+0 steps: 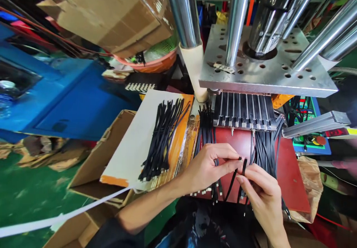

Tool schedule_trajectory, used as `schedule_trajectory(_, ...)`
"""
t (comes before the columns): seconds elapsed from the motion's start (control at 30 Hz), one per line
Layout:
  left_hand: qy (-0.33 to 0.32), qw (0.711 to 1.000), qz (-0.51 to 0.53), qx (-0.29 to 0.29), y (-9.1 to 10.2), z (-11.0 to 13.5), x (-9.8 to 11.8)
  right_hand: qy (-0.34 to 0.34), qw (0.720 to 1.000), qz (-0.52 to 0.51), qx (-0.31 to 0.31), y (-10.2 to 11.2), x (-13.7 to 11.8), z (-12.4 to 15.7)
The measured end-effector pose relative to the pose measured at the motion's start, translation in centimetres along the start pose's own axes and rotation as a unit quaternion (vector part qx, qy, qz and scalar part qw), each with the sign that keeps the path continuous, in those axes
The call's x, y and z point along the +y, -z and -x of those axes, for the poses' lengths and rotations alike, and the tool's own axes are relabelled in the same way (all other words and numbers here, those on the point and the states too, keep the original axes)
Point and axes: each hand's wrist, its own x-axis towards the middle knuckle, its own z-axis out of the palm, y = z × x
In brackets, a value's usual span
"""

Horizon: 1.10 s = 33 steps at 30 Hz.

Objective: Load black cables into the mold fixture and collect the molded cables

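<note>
Over the front of the red work surface (292, 177), both my hands are close together. My left hand (205, 166) pinches a thin black cable (231, 185) near its end between thumb and forefinger. Just to its right, my right hand (263, 188) has thumb and fingers closed on another black cable end (244, 166), which points upward. Whether the two pieces belong to one cable I cannot tell. Behind my hands lies a slotted metal mould (245, 110), with a bundle of black cables (205, 123) at its left and another black cable bundle (264, 153) at its right.
A thick drilled steel plate (267, 80) on shiny columns hangs above the mould. Several black cables (163, 140) lie on a white board (125, 147) at left, above an open cardboard box (111, 140). A button panel (315, 140) stands at right.
</note>
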Motion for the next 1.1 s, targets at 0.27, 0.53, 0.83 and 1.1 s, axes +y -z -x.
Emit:
schedule_trajectory(0.27, -0.075, 0.996, -0.050, 0.028, 0.6, 0.3, -0.2, 0.003, 1.000, 0.004, -0.014, -1.9, 0.0, -1.8)
schedule_trajectory(0.53, -0.152, 0.954, -0.188, 0.179, 4.1, -4.9, -1.0, -0.112, 0.969, -0.017, -0.218, -2.9, 1.6, 0.3)
schedule_trajectory(0.83, -0.124, 0.911, -0.307, 0.245, 8.2, -15.0, -7.7, -0.005, 0.978, 0.086, -0.190, 1.6, -1.0, -16.1)
schedule_trajectory(1.1, -0.333, 0.828, -0.447, 0.054, 9.9, -6.4, -8.1, 0.080, 0.970, 0.160, -0.166, -1.5, 1.5, -22.9)
